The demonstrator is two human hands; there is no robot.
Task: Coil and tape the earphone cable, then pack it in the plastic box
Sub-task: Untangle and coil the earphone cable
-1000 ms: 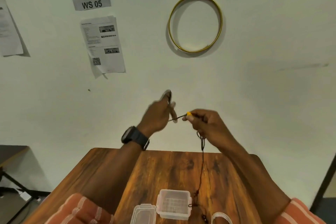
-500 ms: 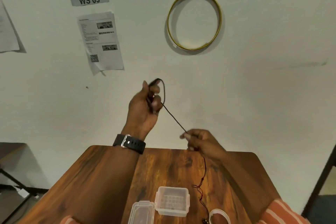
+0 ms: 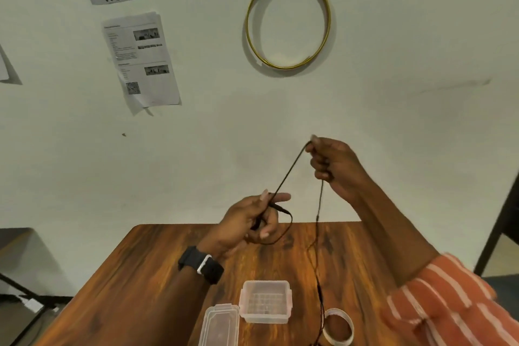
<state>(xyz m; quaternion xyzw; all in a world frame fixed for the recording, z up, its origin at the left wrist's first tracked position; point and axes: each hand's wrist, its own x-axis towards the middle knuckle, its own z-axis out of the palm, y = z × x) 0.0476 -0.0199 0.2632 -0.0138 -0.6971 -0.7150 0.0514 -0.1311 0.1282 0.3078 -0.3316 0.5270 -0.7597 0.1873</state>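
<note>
Raised now, the right hand (image 3: 335,166) pinches the thin black earphone cable (image 3: 286,174); the lowered left hand (image 3: 247,222) pinches its limp, light loop.

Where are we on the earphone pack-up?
Done: plastic box open, lid beside it. In hand: left hand holds one loop of cable, right hand pulls it taut; most hangs loose. Left: coiling, taping with the tape roll, boxing.

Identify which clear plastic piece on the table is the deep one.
The plastic box, right of the shallower lid and nearer the tape roll.
</note>
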